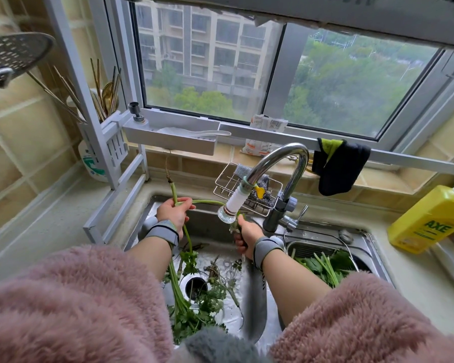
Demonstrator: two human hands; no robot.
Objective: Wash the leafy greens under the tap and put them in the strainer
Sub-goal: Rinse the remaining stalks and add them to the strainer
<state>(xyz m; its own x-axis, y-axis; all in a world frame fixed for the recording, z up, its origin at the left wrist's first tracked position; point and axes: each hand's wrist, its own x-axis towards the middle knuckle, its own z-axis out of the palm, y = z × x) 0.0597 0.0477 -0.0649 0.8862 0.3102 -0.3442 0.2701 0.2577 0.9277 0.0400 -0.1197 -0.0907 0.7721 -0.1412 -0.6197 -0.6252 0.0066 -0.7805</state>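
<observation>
My fingers [184,205] on the left hand [174,214] curl round a long green stalk [207,202], while my right hand [248,235] grips its leafy end under the tap [278,163] nozzle, fingers wrapped tight. The stalk arches between both hands above the sink [257,305]. More leafy greens [192,310] lie in the sink basin around the drain. Washed greens [325,265] sit in the strainer [299,248] at my right. A yellow bottle [430,218] stands on the bench [417,279].
</observation>
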